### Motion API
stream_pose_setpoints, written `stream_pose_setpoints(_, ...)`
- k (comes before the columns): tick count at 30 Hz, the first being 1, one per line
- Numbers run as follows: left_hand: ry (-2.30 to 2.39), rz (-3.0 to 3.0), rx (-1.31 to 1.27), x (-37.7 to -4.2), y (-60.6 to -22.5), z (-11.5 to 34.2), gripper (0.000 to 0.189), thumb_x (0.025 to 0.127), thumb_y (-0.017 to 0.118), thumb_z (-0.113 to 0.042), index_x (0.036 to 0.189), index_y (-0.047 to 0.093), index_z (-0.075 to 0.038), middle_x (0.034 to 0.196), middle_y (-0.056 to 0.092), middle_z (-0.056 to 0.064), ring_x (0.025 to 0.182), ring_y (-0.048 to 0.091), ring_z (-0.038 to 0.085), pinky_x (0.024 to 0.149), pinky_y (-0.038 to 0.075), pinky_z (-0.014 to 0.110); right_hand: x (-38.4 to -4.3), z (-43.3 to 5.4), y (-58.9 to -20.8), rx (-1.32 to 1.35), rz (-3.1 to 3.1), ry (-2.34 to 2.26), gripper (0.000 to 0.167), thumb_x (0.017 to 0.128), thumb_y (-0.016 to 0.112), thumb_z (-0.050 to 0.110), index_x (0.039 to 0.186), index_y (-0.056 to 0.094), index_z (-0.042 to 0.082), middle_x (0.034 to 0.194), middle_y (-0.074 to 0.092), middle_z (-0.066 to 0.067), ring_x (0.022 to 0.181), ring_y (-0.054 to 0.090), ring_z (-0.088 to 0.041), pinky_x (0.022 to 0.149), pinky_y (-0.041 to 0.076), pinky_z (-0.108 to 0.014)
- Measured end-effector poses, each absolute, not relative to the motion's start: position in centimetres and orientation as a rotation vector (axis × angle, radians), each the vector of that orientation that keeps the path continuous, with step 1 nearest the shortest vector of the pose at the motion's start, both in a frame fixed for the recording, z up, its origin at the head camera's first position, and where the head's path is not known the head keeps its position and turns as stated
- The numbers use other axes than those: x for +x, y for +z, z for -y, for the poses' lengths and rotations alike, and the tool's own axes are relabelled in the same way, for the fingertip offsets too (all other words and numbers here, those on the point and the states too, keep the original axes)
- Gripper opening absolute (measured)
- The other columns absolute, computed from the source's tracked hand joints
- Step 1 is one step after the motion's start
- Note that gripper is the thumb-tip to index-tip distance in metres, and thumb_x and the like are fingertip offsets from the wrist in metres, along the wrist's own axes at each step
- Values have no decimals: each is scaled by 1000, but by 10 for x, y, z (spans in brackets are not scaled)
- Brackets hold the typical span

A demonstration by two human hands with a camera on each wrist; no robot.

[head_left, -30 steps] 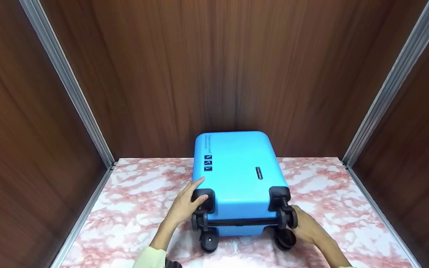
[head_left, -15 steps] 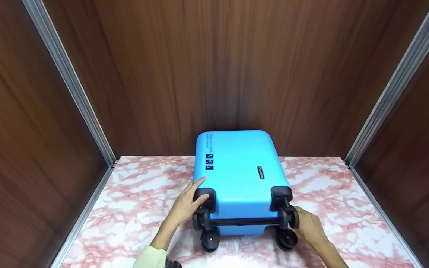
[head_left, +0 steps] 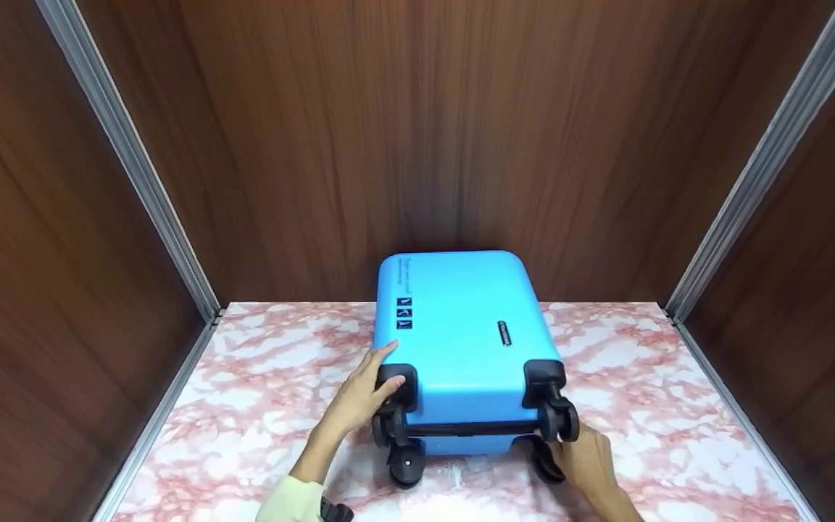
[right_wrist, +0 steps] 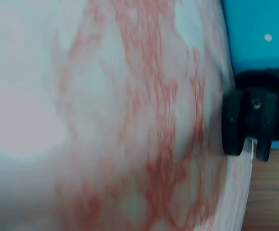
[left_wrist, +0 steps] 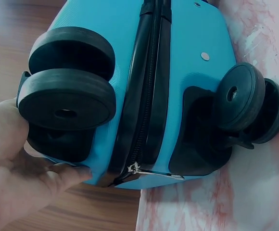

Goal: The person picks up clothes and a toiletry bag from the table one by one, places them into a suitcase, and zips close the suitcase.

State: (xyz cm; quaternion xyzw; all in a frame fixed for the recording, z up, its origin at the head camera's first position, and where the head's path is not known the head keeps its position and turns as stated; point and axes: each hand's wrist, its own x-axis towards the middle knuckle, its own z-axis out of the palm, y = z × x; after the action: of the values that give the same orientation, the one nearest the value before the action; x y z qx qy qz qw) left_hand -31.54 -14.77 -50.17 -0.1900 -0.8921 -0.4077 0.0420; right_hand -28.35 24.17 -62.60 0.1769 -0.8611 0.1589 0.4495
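Note:
A bright blue hard-shell suitcase point(head_left: 468, 304) lies flat, its wheeled end toward me. My left hand point(head_left: 361, 395) grips its near left corner, thumb over the black corner guard point(head_left: 401, 380) and index finger along the shell. In the left wrist view this hand point(left_wrist: 14, 178) wraps the corner beside a black double wheel point(left_wrist: 67, 98); the zip pull point(left_wrist: 134, 168) shows nearby. My right hand point(head_left: 584, 457) is bent around the lower right wheel point(head_left: 546, 460), its fingertips mostly hidden. The right wrist view shows a lower wheel point(right_wrist: 250, 120) but no hand.
A pink-and-white marbled tabletop point(head_left: 265, 362) lies under the suitcase. Brown wood-grain panels point(head_left: 454, 123) stand behind and on both sides, joined by metal corner posts point(head_left: 135, 159). The suitcase's far end is close to the back panel.
My right hand has moved inward and down from beside the upper right wheel to the lower one. That lower wheel has swivelled to a different angle. The left hand keeps its hold.

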Motion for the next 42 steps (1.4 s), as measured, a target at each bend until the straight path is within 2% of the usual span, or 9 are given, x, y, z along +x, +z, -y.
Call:
stream_pose_setpoints(1, -1245, 2726, -582, -316, -501, 148, 65, 100, 53, -48, 156, 34, -23, 159, 35, 17, 142, 40, 42, 112, 37, 60, -283, -239, -626, 413, 2121, 387, 62, 102, 38, 55, 88, 59, 0, 51, 46, -4, 38, 45, -21, 34, 34, -36)
stream_pose_setpoints(5, -1239, 2699, -584, -318, -500, 147, 64, 100, 54, -46, 155, 34, -21, 158, 36, 18, 141, 42, 43, 112, 37, 60, -280, -229, -626, 334, 2105, 392, 60, 104, 31, 54, 72, 50, 7, 48, 46, -7, 38, 47, -30, 34, 34, -44)
stream_pose_setpoints(9, -1231, 2709, -583, -317, -502, 146, 64, 100, 53, -45, 156, 34, -20, 159, 33, 21, 141, 40, 45, 112, 37, 61, -275, -224, -629, 283, 2087, 409, 61, 104, 31, 55, 72, 51, 7, 48, 47, -8, 38, 48, -34, 34, 34, -46)
stream_pose_setpoints(15, -1243, 2744, -573, -316, -501, 145, 64, 101, 52, -46, 156, 33, -21, 160, 28, 25, 143, 33, 49, 113, 34, 64, -271, -214, -634, 298, 2019, 314, 55, 106, 40, 45, 73, 57, 4, 44, 42, -7, 34, 44, -32, 32, 31, -45)
stream_pose_setpoints(21, -1243, 2744, -577, -318, -500, 145, 64, 100, 53, -46, 156, 33, -22, 160, 27, 28, 141, 37, 50, 111, 35, 64, -267, -207, -633, 258, 2084, 356, 52, 105, 44, 41, 68, 52, 5, 44, 43, -8, 35, 45, -28, 33, 32, -43)
stream_pose_setpoints(26, -1252, 2743, -581, -317, -502, 147, 64, 100, 55, -45, 156, 34, -22, 161, 29, 23, 142, 37, 47, 112, 35, 63, -261, -200, -631, 277, 2132, 346, 30, 93, 58, 21, 69, 55, 4, 45, 46, -9, 36, 49, -32, 34, 36, -46)
stream_pose_setpoints(31, -1286, 2715, -593, -317, -505, 146, 64, 99, 56, -47, 155, 36, -23, 160, 35, 18, 140, 41, 44, 112, 37, 61, -258, -188, -630, 330, 2123, 302, 12, 86, 57, 12, 77, 55, 4, 48, 45, -7, 39, 49, -28, 34, 35, -41)
stream_pose_setpoints(37, -1323, 2707, -580, -316, -506, 146, 64, 98, 58, -48, 154, 38, -24, 159, 37, 15, 138, 45, 41, 112, 39, 59, -255, -179, -629, 318, 2125, 351, 14, 81, 63, 8, 74, 50, 6, 46, 44, -5, 39, 50, -28, 36, 35, -39)
stream_pose_setpoints(42, -1327, 2695, -561, -318, -504, 149, 64, 97, 59, -48, 154, 39, -25, 159, 38, 12, 139, 44, 40, 112, 38, 58, -256, -174, -623, 350, 2112, 344, 16, 86, 60, 9, 73, 51, 5, 44, 42, -2, 39, 49, -25, 39, 36, -38)
